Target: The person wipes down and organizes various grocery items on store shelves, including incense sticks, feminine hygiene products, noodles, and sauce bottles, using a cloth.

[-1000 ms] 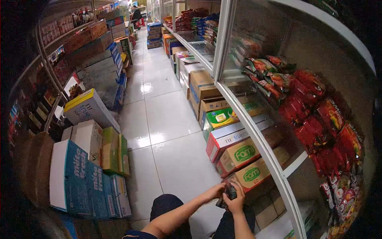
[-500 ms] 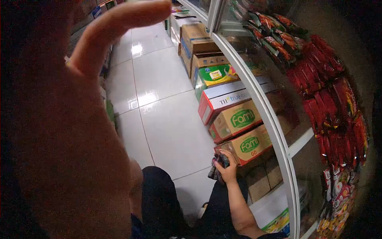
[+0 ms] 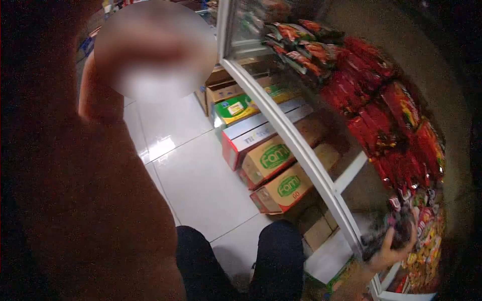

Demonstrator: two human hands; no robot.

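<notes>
My left hand (image 3: pixel 103 155) looms very close to the camera along the left side, dark and out of focus. A blurred oval covers its upper part, so its fingers are hidden. At the lower right, my right hand (image 3: pixel 390 252) is closed around a dark, crumpled cloth (image 3: pixel 400 230), smeared by motion. Hand and cloth are at the white-framed glass case (image 3: pixel 306 158), overlapping the lower snack packets (image 3: pixel 424 251). Red packets (image 3: pixel 386 120) fill the case above them.
Cartons line the floor beneath the case, among them two Fami boxes (image 3: pixel 288 188) and a green-yellow box (image 3: pixel 241 108). White floor tiles (image 3: pixel 196 175) run along the left of them. My knees (image 3: pixel 281 256) are at the bottom.
My right hand has moved right with the cloth, from beside the Fami cartons up to the glass case. The view has turned right. My left hand remains close to the camera.
</notes>
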